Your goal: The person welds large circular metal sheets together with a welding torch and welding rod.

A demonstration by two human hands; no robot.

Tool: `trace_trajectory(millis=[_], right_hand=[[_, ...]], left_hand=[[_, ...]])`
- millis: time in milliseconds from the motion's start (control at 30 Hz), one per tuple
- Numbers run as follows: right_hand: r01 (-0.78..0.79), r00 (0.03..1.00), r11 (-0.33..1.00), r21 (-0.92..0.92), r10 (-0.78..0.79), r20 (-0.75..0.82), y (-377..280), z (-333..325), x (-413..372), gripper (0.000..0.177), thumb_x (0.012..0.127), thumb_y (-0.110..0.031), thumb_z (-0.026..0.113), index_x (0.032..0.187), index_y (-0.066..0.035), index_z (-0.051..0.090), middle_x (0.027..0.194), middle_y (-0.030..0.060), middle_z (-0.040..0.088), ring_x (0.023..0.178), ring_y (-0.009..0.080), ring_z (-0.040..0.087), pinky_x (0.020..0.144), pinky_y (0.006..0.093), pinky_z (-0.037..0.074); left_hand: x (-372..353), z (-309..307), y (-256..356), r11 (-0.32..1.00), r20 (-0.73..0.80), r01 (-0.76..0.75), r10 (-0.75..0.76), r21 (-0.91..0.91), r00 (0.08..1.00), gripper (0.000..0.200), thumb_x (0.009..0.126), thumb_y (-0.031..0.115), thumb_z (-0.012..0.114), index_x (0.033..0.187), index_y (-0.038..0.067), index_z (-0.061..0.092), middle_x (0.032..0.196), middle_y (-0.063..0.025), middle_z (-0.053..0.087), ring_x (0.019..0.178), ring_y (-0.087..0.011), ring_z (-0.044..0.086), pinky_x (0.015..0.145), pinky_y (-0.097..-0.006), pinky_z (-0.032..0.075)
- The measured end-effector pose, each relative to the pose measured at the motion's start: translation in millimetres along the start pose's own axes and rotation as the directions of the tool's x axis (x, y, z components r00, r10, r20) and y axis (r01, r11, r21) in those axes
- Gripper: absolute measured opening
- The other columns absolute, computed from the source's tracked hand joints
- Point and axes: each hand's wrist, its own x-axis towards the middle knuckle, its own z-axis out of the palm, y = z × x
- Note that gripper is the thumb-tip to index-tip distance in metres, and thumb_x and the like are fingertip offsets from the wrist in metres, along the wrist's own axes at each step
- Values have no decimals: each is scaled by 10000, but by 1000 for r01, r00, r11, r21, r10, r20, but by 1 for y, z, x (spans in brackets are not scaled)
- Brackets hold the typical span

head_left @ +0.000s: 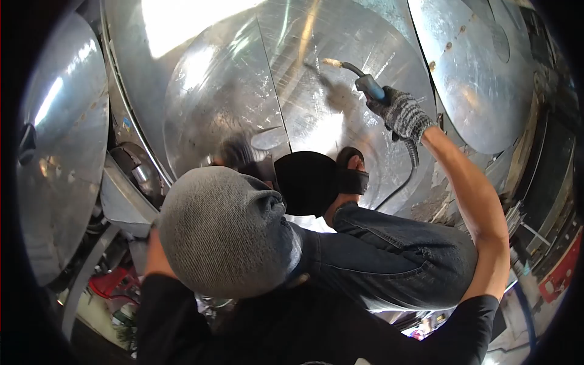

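My right hand (401, 112), in a grey and black knit glove, is wrapped round the blue handle of a welding torch (369, 86). The torch's curved neck points left, its brass-coloured tip over a round metal sheet (383, 61). A dark cable (398, 191) runs down from the handle. Left of my feet, a dark blurred shape (237, 149) may be my left hand in a glove; my raised knee hides much of that arm and its fingers are smeared. Beside it is a flat black panel (306, 184), possibly a hand-held welding shield. A straight seam (275, 82) crosses the sheet.
Large curved metal sheets stand at the left (67, 152) and upper right (474, 73). My sandalled foot (353, 167) rests on the round sheet. A red object (115, 283) and metal scraps lie lower left. More clutter lines the right side.
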Motion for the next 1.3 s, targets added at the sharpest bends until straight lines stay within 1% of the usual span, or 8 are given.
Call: trace_trajectory(millis=[133,167,233,367,600,933,1000,1300], right_hand=[[83,996,996,-14,-83,33,26,17,31,492,1008,-497,661,1160,-31,706,805,186,737,760,307,758,719,442,595],[-112,979,991,78,97,180,-19,-2,8,503,1019,-498,656,1168,-20,702,784,157,733,703,263,745,684,413,597],[-9,997,999,41,7,71,-13,5,20,505,1021,-494,660,1178,-15,699,769,139,722,677,237,732,657,398,594],[-69,986,990,121,49,158,-15,6,22,499,1009,-467,692,1204,-8,682,743,103,680,627,179,683,580,365,575],[-78,990,996,38,73,121,-9,2,25,466,996,-446,703,1160,-11,676,755,133,691,628,205,679,616,392,573],[-125,984,992,-17,126,127,-12,-4,10,401,1008,-353,710,1192,-3,650,926,225,745,840,348,748,761,453,585],[-163,979,984,77,152,133,-19,-3,2,409,996,-349,725,1193,1,646,946,238,745,875,379,746,795,467,580],[65,990,994,-85,-54,129,-65,31,35,417,1002,-353,712,1207,-3,618,980,269,732,952,445,730,825,498,576]], left_hand=[[-11,-17,26,918,189,226,-297,326,936,446,868,438,744,1028,23,773,868,-204,742,912,-320,747,869,-392,586],[-24,-25,71,923,233,242,-317,299,919,446,868,438,744,1028,23,773,868,-204,742,912,-320,747,869,-392,586],[56,-106,117,924,206,277,-335,265,919,522,1071,520,488,1168,95,776,1046,-225,763,997,-377,737,920,-474,575],[56,-88,105,932,133,293,-325,215,936,608,1092,581,389,1247,112,744,1045,-229,762,982,-413,734,865,-527,570],[97,-106,97,896,328,308,-409,319,851,710,1074,635,384,1046,55,793,888,-224,753,884,-426,728,840,-518,563],[81,-111,119,911,151,314,-362,268,920,582,1047,509,510,870,31,792,796,-195,750,757,-372,734,700,-514,580],[52,-85,112,945,-180,317,-299,80,937,517,1040,470,558,833,47,774,737,-180,728,709,-376,720,651,-527,567],[52,-102,166,876,-129,419,-399,240,908,452,1018,417,577,823,56,768,704,-157,711,689,-324,722,606,-495,556]])
